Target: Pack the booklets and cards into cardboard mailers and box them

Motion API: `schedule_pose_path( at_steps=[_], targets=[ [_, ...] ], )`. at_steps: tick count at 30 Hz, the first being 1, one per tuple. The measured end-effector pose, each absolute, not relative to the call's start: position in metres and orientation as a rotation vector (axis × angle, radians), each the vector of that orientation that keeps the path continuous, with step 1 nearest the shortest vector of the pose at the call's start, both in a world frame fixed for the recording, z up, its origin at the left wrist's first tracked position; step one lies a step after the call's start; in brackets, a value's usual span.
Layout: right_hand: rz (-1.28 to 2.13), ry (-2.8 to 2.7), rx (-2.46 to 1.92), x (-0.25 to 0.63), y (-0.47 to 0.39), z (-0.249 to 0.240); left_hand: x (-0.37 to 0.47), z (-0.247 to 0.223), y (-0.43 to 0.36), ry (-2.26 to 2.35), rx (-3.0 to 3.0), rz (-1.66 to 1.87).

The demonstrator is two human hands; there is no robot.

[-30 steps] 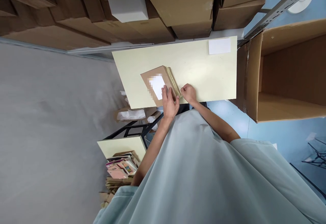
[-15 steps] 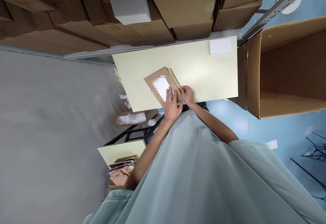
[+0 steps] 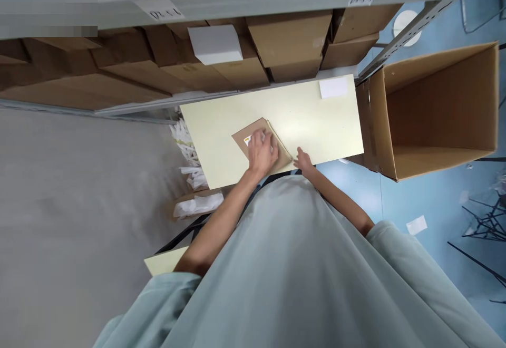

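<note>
A flat brown cardboard parcel (image 3: pixel 282 162) lies at a slant on the cream tabletop (image 3: pixel 221 121), near its front edge. On its top is a white label (image 3: pixel 247 140) with a bit of yellow, mostly covered by my left hand (image 3: pixel 262 153). That hand rests on the parcel from above, fingers bent and slightly apart, not wrapped round it. Just right of the parcel's near right corner is my right hand (image 3: pixel 304 161), its fingers apart and nothing visible in them. Whether it touches the corner I cannot tell.
A white paper (image 3: pixel 333 87) lies at the table's far right. Beyond stands a shelf (image 3: pixel 253 8) of brown boxes (image 3: pixel 288 37). To the right is a large open carton (image 3: pixel 389 126). White packets (image 3: pixel 197 204) sit below the table's left end.
My left hand has gone from lying flat on the parcel to bent fingers over the label. My right hand has come away from the parcel's right edge. The view has tilted up, showing more shelf.
</note>
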State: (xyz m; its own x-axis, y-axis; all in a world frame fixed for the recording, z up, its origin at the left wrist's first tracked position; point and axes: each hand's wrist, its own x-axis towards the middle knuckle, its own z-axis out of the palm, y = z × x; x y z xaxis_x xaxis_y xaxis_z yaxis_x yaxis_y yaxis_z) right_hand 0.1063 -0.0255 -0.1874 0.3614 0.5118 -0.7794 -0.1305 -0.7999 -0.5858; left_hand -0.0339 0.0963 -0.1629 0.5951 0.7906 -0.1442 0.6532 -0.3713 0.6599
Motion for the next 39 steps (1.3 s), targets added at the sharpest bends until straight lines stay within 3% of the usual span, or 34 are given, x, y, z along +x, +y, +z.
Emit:
schedule_pose_path(
  at_steps=[3, 6, 11, 16, 21, 26, 31, 39],
  targets=[
    [1.695, 0.028, -1.865, 0.106, -0.019, -0.175, -0.015, -0.171, 0.160, 1.264, 2.094, 0.213],
    [1.676, 0.215, -1.725, 0.100, -0.008, -0.157, -0.007, -0.163, 0.200, 1.287, 2.027, 0.079],
    [1.324, 0.018, -1.806, 0.106, -0.004, -0.125, -0.043, -0.125, 0.208, 1.321, 2.007, 0.320],
    [0.800, -0.626, -2.233, 0.124, 0.002, -0.112, -0.081, -0.117, 0.174, 1.352, 1.894, 0.193],
    [0.839, -0.799, -2.605, 0.119, 0.026, -0.120, -0.084, -0.138, 0.146, 1.414, 1.811, -0.014],
    [0.859, -0.826, -2.696, 0.116, 0.040, -0.132, -0.071, -0.146, 0.145, 1.466, 1.702, -0.054],
    [0.970, -0.858, -2.494, 0.136, 0.030, -0.140, -0.065, -0.155, 0.152, 1.540, 1.685, -0.131],
    [1.031, -0.897, -2.113, 0.162, 0.008, -0.137, -0.102, -0.174, 0.166, 1.215, 1.525, 0.166]
  ],
)
